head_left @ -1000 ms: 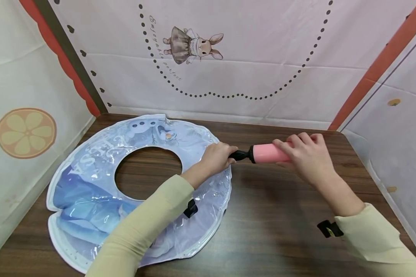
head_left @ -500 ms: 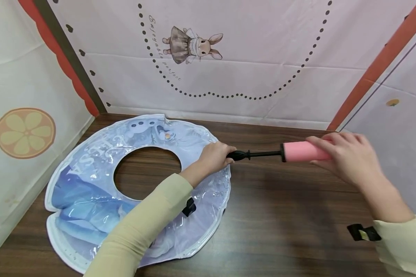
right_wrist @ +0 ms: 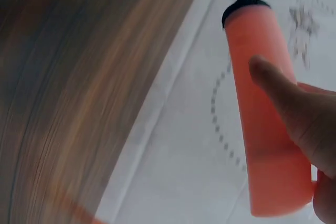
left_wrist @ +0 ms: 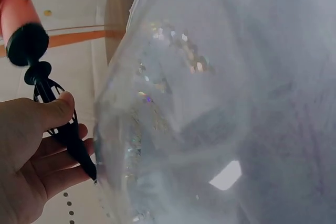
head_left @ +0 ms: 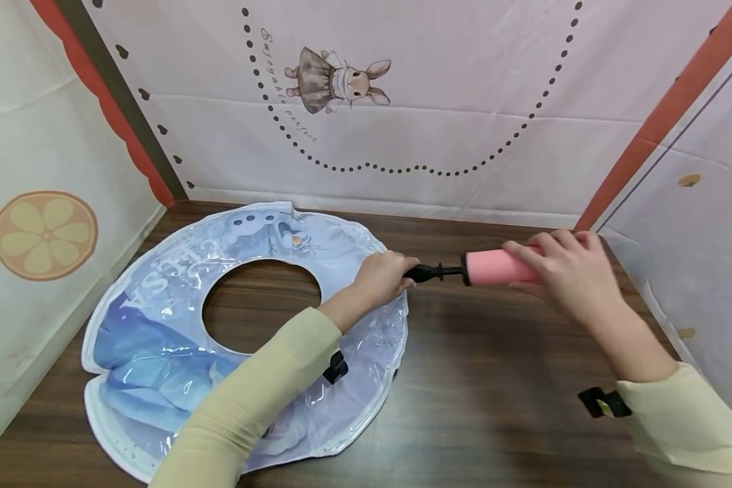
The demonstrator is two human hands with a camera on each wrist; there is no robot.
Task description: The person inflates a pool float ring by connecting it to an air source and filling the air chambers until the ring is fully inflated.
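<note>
A pink hand pump (head_left: 494, 267) with a black nozzle end lies level between my two hands. My right hand (head_left: 570, 271) grips its pink barrel, thumb along the side in the right wrist view. My left hand (head_left: 381, 278) pinches the black nozzle end (left_wrist: 55, 111) between thumb and fingers. A short stretch of black rod shows between barrel and nozzle end. The nozzle's tip meets the edge of a blue and lilac printed swim ring (head_left: 158, 366), as the left wrist view shows. The ring lies wrinkled, with a fold at its left side.
A brown wooden table (head_left: 463, 407) carries the ring. Pale printed cloth walls (head_left: 439, 88) stand at the back and both sides. Each sleeve has a small black wrist device (head_left: 604, 402) by it.
My right hand first pulled the pink barrel out to the right, baring a long black rod, then moved it back left. My left hand stayed in place on the nozzle end.
</note>
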